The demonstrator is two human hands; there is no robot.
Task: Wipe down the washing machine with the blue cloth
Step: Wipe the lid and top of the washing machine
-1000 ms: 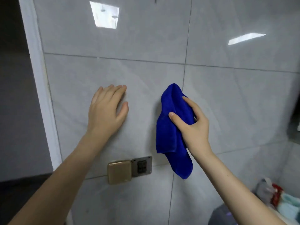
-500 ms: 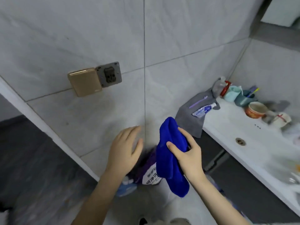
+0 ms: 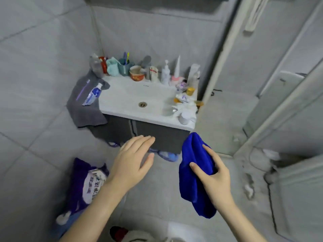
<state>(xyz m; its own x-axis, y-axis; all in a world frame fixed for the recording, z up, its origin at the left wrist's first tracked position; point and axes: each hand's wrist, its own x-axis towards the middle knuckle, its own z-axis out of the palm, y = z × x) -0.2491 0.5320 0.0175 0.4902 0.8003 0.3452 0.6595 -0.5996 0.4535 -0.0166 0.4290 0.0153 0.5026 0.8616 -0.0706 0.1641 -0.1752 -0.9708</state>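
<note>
I log: right grip point(image 3: 214, 179), thumb and fingers curled round the blue cloth point(image 3: 193, 152), which hangs in the air before the sink cabinet point(image 3: 164, 137); left grip point(image 3: 132, 163) flat, fingers straight, beside it, near a purple bag point(image 3: 83, 182).

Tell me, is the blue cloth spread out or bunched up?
Bunched up. The right hand grips the cloth round its middle; it is gathered in folds, and its lower end hangs loose below the hand.
</note>
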